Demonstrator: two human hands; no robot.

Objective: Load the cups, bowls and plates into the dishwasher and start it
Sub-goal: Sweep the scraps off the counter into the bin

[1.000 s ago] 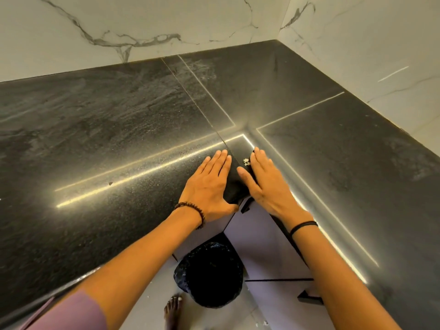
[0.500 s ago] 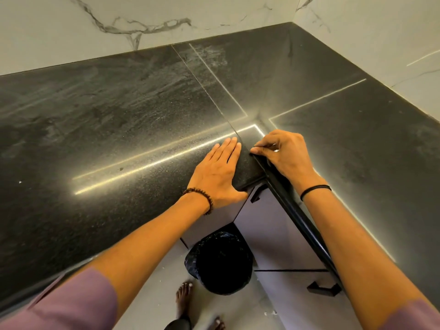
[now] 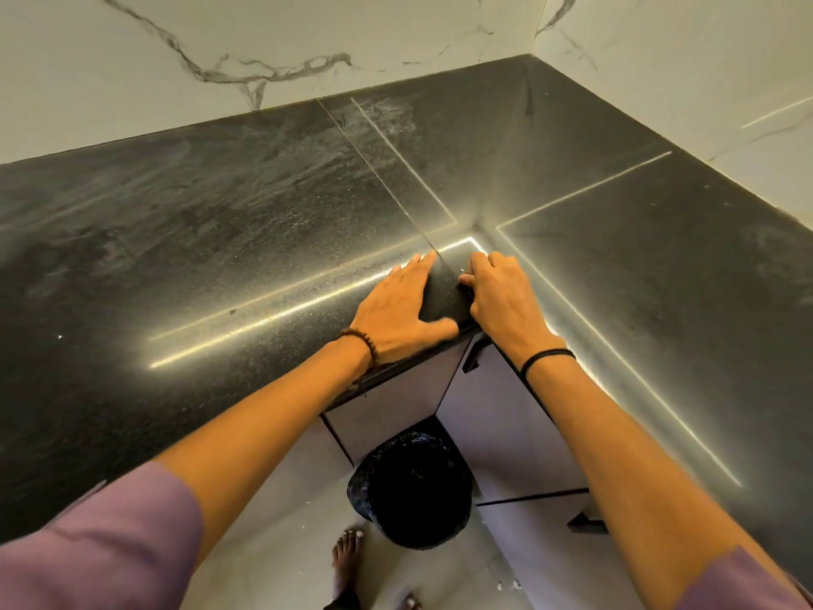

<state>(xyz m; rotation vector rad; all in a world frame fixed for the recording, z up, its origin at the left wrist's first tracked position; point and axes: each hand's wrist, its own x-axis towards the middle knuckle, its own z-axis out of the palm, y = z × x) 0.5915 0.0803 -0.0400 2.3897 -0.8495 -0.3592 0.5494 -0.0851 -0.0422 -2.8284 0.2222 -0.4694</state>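
Note:
No cups, bowls, plates or dishwasher are in view. My left hand (image 3: pixel 396 310) lies flat with straight fingers on the black stone countertop (image 3: pixel 220 257), at its inner corner edge. My right hand (image 3: pixel 501 297) is just to its right, fingers curled and fingertips down on the counter surface beside a few tiny pale specks (image 3: pixel 462 269). Whether anything sits between those fingertips is hidden. About a hand's width of counter separates the two hands.
The L-shaped counter meets white marble walls (image 3: pixel 264 46) at the back and right. Below the corner are pale cabinet doors (image 3: pixel 497 416) with dark handles (image 3: pixel 473 356). A black-lined bin (image 3: pixel 413 490) stands on the floor, with my bare foot (image 3: pixel 345 561) beside it.
My right hand went from lying flat to curling its fingers over the small specks at the corner. The left hand stayed flat. The view shifted slightly.

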